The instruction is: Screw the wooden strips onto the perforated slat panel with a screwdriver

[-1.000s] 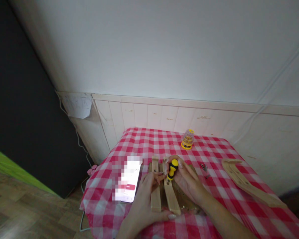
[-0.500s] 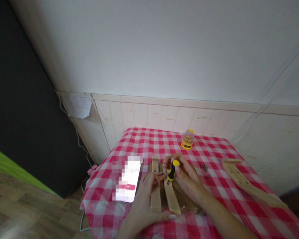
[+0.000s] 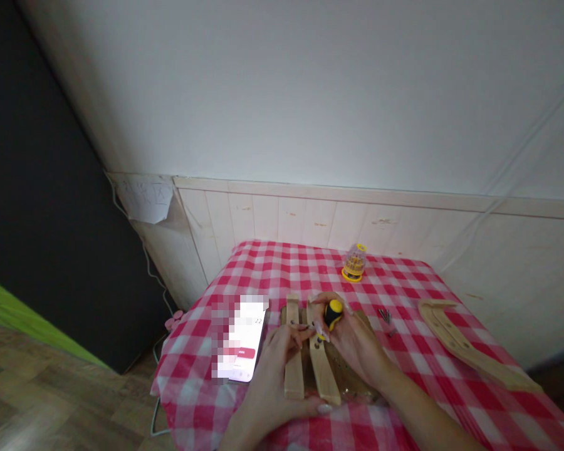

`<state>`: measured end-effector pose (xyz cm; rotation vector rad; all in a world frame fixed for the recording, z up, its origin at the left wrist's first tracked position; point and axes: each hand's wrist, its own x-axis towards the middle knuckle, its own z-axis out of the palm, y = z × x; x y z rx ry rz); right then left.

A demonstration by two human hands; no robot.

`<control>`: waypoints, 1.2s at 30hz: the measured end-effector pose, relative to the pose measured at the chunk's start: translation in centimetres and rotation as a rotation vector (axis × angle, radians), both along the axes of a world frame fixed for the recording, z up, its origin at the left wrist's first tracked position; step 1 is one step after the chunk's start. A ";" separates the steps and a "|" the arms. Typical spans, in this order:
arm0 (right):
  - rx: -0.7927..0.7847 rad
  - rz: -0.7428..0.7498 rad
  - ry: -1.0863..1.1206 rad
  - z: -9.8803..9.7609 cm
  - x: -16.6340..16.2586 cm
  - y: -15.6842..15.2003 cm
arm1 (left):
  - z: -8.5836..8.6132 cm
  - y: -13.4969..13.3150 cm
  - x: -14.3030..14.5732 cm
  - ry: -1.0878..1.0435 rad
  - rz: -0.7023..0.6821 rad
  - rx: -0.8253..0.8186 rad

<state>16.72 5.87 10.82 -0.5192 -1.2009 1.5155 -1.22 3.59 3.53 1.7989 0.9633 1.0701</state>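
Observation:
A yellow-and-black screwdriver (image 3: 333,314) is in my right hand (image 3: 352,341), its handle leaning up and to the right. Its lower end meets the right-hand wooden strip (image 3: 325,376) near a dark hole. My left hand (image 3: 275,376) is wrapped around the near part of both strips, thumb along their front ends and fingertips beside the screwdriver. The left-hand wooden strip (image 3: 294,376) runs beneath those fingers. Both strips lie on a brownish flat piece (image 3: 350,373), partly hidden by my right hand. Whether my left fingertips also pinch something small I cannot tell.
A lit phone (image 3: 244,344) lies left of my hands. Several screws (image 3: 385,315) sit to the right, and farther right are curved wooden pieces (image 3: 470,344). A clear-topped yellow bit holder (image 3: 355,263) stands at the back of the checked cloth (image 3: 282,257), near the wall.
The screwdriver handle has tipped to the right, and my right fingers have shifted lower and closed around it. My left hand and the wooden strips look unmoved.

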 end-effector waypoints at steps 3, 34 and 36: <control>-0.037 0.001 0.018 0.1 0.0 0.0 | 0.1 -0.1 0.0 -0.015 0.004 -0.004; 0.122 -0.138 -0.103 -1.1 0.9 0.3 | -0.1 0.2 0.0 -0.037 -0.033 0.009; 0.117 -0.104 -0.075 -1.0 0.8 0.3 | 0.0 0.2 0.0 -0.040 -0.032 0.023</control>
